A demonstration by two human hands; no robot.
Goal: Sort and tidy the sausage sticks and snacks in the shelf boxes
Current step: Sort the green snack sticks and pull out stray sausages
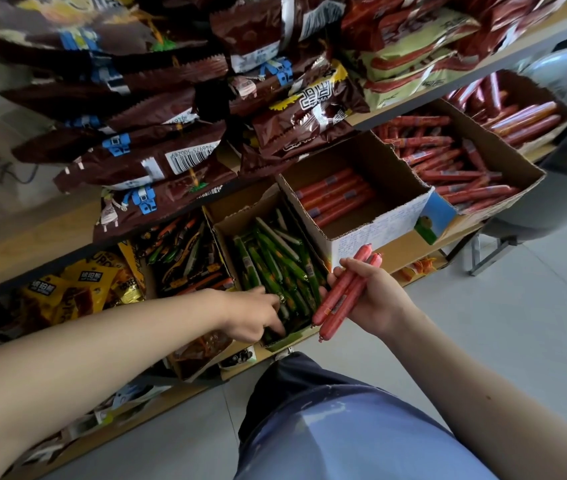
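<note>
My right hand (pixel 374 299) holds two red sausage sticks (pixel 342 296) just in front of the shelf edge, their tips pointing up toward a white-fronted cardboard box (pixel 375 233) with several red sticks (pixel 334 195) lying at its back. My left hand (pixel 258 317) reaches into the near end of a narrow cardboard box (pixel 226 230) full of green-wrapped sticks (pixel 275 265); its fingertips touch them, and whether they pinch one is hidden.
Left of the green box lies a box of dark orange-and-green sticks (pixel 185 251), then yellow snack bags (pixel 64 292). Boxes of red sausages (pixel 448 161) fill the right. Brown snack bags (pixel 143 133) overhang from the shelf above. Grey floor tiles (pixel 534 306) lie on the right.
</note>
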